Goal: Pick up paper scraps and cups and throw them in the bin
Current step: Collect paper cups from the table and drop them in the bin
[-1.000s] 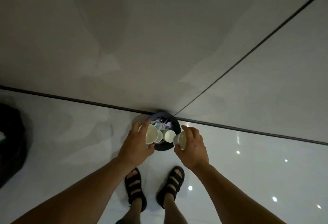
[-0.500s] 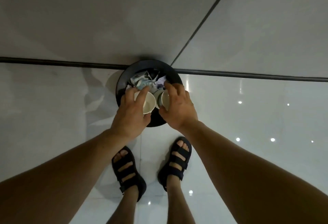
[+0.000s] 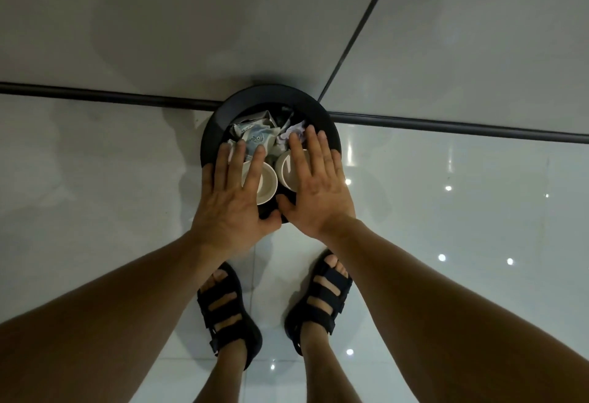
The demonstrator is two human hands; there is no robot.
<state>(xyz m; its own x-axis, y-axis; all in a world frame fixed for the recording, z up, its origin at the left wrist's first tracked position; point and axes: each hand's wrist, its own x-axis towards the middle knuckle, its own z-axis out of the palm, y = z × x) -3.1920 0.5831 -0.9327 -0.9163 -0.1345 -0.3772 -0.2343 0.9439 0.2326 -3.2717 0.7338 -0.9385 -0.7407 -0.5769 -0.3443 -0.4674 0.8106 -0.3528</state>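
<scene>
The left hand (image 3: 234, 201) and right hand (image 3: 315, 189) are spread flat, holding nothing. Directly beneath them sit the left cup (image 3: 266, 185) and right cup (image 3: 287, 168), mouth-up in the bin (image 3: 277, 93). Paper scraps (image 3: 255, 139) lie just beyond the fingertips (image 3: 309, 131) — nothing is left to grasp.

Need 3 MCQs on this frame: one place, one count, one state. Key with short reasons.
1. Where does the bin stand?
A. on a table
B. on the floor against the wall
C. on a chair

2. How many cups show in the bin?
A. two
B. five
C. none

3. The left hand and right hand are:
A. gripping cups
B. flat, fingers straight
C. out of view

Key:
1 B, its rim meets the wall's base.
2 A, two white mouths sit side by side.
3 B, both are spread over the cups.
</scene>
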